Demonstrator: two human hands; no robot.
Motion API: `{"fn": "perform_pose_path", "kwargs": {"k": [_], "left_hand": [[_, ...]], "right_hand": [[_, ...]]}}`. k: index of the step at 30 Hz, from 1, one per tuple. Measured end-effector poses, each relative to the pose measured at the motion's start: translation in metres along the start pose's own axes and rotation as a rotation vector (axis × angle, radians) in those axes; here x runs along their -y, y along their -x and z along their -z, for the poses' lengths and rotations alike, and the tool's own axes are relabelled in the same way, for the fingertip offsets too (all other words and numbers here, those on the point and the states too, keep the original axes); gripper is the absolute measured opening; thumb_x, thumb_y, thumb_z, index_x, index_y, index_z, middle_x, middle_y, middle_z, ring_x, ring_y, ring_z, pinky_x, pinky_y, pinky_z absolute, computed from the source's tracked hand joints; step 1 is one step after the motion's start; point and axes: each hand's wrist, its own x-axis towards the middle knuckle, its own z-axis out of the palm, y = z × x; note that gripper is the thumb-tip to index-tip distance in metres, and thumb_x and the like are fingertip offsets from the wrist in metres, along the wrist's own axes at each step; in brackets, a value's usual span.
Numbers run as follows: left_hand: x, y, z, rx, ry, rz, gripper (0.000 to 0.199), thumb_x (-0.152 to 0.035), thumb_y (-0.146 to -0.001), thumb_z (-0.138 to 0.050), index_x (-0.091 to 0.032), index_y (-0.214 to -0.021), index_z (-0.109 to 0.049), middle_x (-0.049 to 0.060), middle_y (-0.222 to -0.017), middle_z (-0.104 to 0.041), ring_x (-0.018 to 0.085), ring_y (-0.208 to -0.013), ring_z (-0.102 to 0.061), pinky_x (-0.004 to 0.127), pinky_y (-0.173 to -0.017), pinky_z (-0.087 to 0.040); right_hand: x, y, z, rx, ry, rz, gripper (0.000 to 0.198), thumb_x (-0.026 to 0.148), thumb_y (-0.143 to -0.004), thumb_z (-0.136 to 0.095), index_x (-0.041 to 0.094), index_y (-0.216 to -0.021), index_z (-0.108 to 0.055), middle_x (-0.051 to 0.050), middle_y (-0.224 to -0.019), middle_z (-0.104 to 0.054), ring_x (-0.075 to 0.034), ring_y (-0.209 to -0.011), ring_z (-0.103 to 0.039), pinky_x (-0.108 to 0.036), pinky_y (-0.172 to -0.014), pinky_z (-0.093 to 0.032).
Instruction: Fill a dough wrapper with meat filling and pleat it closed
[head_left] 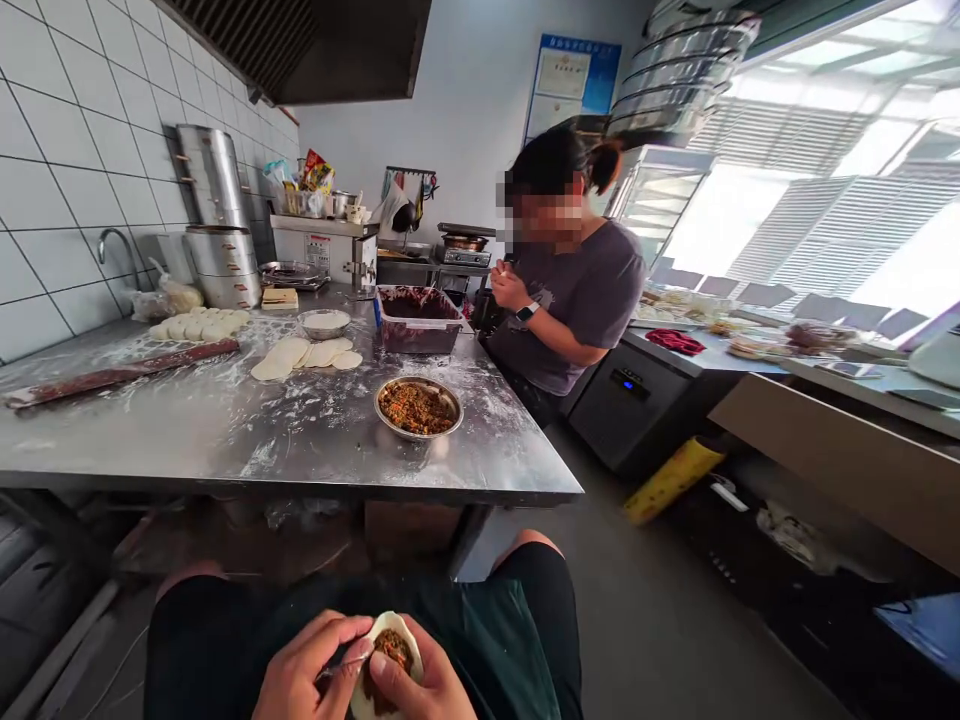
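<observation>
Right hand (416, 690) cups a round dough wrapper (386, 655) low over the lap, thumb on its near rim; dark filling (394, 648) sits in the middle. Left hand (311, 675) has its grip closed on a thin utensil (345, 665), tip at the filling.

To do this well, as I judge it: keep the filling centred and pressed flat, leave the wrapper's rim clean so it can seal, and keep the cupped palm level. Wrapper looks full enough; more risks a split edge.

Around:
- metal bowl of filling (418, 408) on the floured table (225, 430), well out of reach from the lap
- flat wrappers (304, 355) and dough pieces (196, 325) further back, rolling pin (120, 375) on the left
- tub of dark paste (418, 318) at the far edge
- another person (570, 290) stands at the table's far corner, hands busy at their chest

Nothing blocks the hands; the table edge sits between them and the bowl.
</observation>
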Motion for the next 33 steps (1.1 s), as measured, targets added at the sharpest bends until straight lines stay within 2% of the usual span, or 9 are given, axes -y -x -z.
{"fn": "perform_pose_path", "kwargs": {"k": [4, 7, 18, 23, 25, 27, 29, 31, 33], "left_hand": [[0.011, -0.003, 0.006, 0.128, -0.035, -0.031, 0.02, -0.038, -0.1, -0.058, -0.027, -0.102, -0.074, 0.0, -0.092, -0.077, 0.01, -0.082, -0.075, 0.012, -0.075, -0.058], [0.01, -0.01, 0.01, 0.212, -0.064, -0.052, 0.018, -0.03, -0.1, -0.058, -0.026, -0.107, -0.074, 0.0, -0.092, -0.077, 0.01, -0.082, -0.075, 0.011, -0.073, -0.059], [0.008, -0.012, 0.009, 0.252, -0.139, -0.105, 0.022, -0.025, -0.1, -0.058, -0.025, -0.117, -0.072, 0.001, -0.095, -0.076, 0.009, -0.084, -0.075, 0.012, -0.075, -0.059], [0.006, -0.013, 0.014, 0.325, -0.223, -0.157, 0.016, -0.024, -0.102, -0.053, -0.025, -0.1, -0.069, -0.001, -0.091, -0.072, 0.007, -0.079, -0.072, 0.011, -0.075, -0.057], [0.006, -0.014, 0.015, 0.359, -0.284, -0.221, 0.021, -0.023, -0.102, -0.051, -0.026, -0.116, -0.066, 0.001, -0.098, -0.074, 0.008, -0.082, -0.074, 0.01, -0.074, -0.057], [0.006, -0.016, 0.015, 0.378, -0.347, -0.289, 0.031, -0.021, -0.102, -0.049, -0.025, -0.131, -0.061, 0.002, -0.102, -0.075, 0.008, -0.081, -0.075, 0.01, -0.072, -0.058], [0.006, -0.017, 0.014, 0.391, -0.398, -0.313, 0.028, -0.02, -0.102, -0.047, -0.025, -0.123, -0.064, 0.001, -0.096, -0.073, 0.008, -0.076, -0.075, 0.011, -0.067, -0.057], [0.005, -0.017, 0.013, 0.395, -0.438, -0.314, 0.023, -0.018, -0.102, -0.045, -0.025, -0.103, -0.067, -0.001, -0.088, -0.071, 0.009, -0.072, -0.074, 0.012, -0.063, -0.056], [0.003, -0.017, 0.012, 0.378, -0.483, -0.339, 0.023, -0.02, -0.102, -0.044, -0.024, -0.105, -0.066, 0.0, -0.088, -0.071, 0.009, -0.068, -0.073, 0.013, -0.057, -0.055]], "right_hand": [[-0.003, -0.004, 0.005, 0.039, 0.029, -0.018, 0.056, 0.062, -0.074, -0.086, 0.016, -0.099, -0.066, 0.002, -0.077, -0.061, -0.011, -0.068, -0.05, -0.024, -0.067, -0.039], [0.001, -0.005, 0.006, 0.062, 0.089, -0.019, 0.052, 0.061, -0.076, -0.084, 0.016, -0.096, -0.066, 0.002, -0.076, -0.057, -0.011, -0.068, -0.046, -0.024, -0.067, -0.038], [0.004, -0.003, 0.012, 0.055, 0.24, -0.016, 0.04, 0.056, -0.087, -0.074, 0.018, -0.093, -0.064, 0.002, -0.079, -0.054, -0.012, -0.072, -0.044, -0.025, -0.066, -0.039], [0.007, -0.002, 0.007, 0.056, 0.21, -0.087, 0.037, 0.055, -0.09, -0.07, 0.02, -0.095, -0.061, 0.002, -0.077, -0.057, -0.014, -0.068, -0.052, -0.026, -0.063, -0.044], [0.009, -0.002, 0.005, 0.027, 0.273, -0.07, 0.034, 0.054, -0.092, -0.066, 0.02, -0.095, -0.062, 0.001, -0.078, -0.061, -0.016, -0.069, -0.055, -0.027, -0.062, -0.045], [0.011, -0.003, 0.006, -0.005, 0.449, 0.022, 0.028, 0.047, -0.092, -0.067, 0.02, -0.088, -0.063, 0.0, -0.08, -0.063, -0.016, -0.073, -0.052, -0.027, -0.066, -0.043], [0.013, -0.003, 0.008, 0.011, 0.565, 0.051, 0.023, 0.04, -0.091, -0.067, 0.019, -0.085, -0.063, 0.0, -0.081, -0.064, -0.015, -0.074, -0.05, -0.026, -0.069, -0.041], [0.013, -0.004, 0.012, 0.06, 0.529, -0.014, 0.021, 0.039, -0.09, -0.066, 0.018, -0.091, -0.063, 0.0, -0.081, -0.064, -0.015, -0.074, -0.05, -0.026, -0.068, -0.041], [0.013, -0.005, 0.014, 0.079, 0.495, -0.042, 0.021, 0.039, -0.09, -0.064, 0.018, -0.093, -0.061, 0.001, -0.079, -0.061, -0.015, -0.073, -0.05, -0.026, -0.066, -0.04]]}}
